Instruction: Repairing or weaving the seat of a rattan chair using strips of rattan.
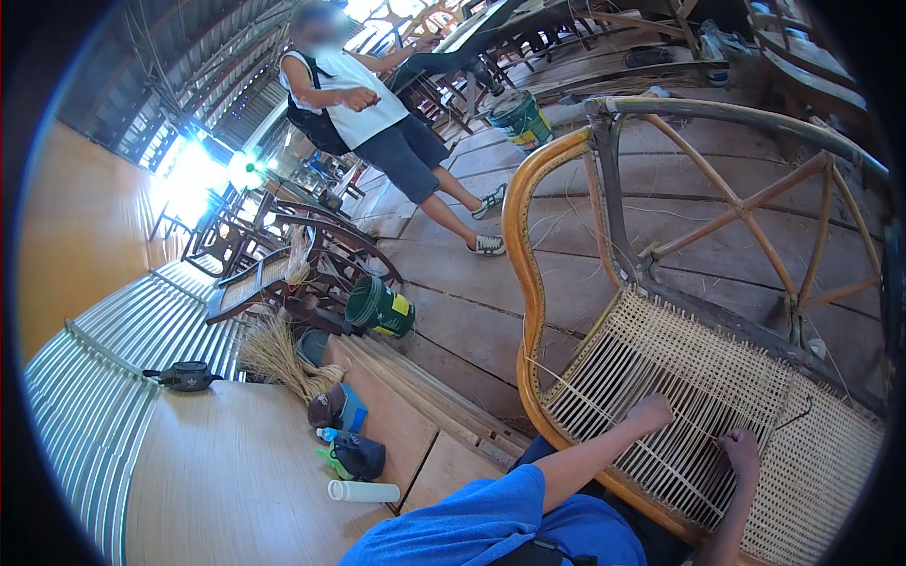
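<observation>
A rattan chair frame (528, 245) lies tilted in front of me, its seat partly filled with pale woven cane (698, 377). My left hand (653, 412) rests on the weave with fingers closed around a thin cane strand (585, 389) that runs in from the frame's left rail. My right hand (741, 451) sits a little further right on the weave, fingers pinched on the same strand. Both forearms come in from the lower edge, and my blue sleeve (472, 524) fills the bottom.
Another person (363, 104) in a white shirt and dark shorts stands on the plank floor, upper left. Two green buckets (379, 307) (521, 119), a bundle of dry fibres (278, 354), bags, a white bottle (363, 491), a plywood sheet (226, 472) and dark wooden chairs (283, 255) lie around.
</observation>
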A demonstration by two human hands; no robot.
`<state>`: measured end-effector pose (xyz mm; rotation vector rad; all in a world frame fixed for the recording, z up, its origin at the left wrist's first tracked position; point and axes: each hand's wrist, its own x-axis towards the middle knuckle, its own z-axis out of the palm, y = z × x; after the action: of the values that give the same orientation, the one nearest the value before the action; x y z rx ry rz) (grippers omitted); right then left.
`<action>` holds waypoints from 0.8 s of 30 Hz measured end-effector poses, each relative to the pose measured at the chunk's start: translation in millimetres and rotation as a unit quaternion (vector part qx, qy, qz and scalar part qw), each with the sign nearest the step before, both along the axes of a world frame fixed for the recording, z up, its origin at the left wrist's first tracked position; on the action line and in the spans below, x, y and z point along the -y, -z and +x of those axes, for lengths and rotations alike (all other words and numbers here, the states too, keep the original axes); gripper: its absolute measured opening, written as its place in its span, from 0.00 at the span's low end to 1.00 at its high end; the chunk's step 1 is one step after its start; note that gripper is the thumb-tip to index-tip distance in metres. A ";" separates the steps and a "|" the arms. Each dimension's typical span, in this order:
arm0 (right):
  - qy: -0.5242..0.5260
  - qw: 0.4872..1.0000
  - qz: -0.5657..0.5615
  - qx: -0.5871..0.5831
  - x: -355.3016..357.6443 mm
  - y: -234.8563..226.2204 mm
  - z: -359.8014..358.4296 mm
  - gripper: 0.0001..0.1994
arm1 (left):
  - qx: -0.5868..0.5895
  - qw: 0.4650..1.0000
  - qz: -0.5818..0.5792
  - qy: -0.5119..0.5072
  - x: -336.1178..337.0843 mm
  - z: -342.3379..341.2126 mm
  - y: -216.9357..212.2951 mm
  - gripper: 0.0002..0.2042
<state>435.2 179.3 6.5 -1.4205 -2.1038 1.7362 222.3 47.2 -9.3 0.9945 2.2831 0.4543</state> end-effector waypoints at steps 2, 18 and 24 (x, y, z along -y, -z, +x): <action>0.001 1.000 0.006 0.000 0.1 10.1 0.2 0.08 | 0.101 0.994 0.006 0.030 -0.9 -7.0 -20.1 0.09; -0.079 0.984 0.155 -0.034 -31.0 62.4 15.9 0.10 | 0.113 0.990 -0.079 0.040 -40.9 -9.2 -5.6 0.23; -0.162 0.982 0.078 0.065 -45.0 2.4 -7.5 0.13 | -0.104 0.983 0.061 0.136 -30.1 -35.6 40.3 0.22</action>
<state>427.7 224.4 4.1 -1.2370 -2.6013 1.5610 186.7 77.3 -49.6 1.4527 2.2737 0.3925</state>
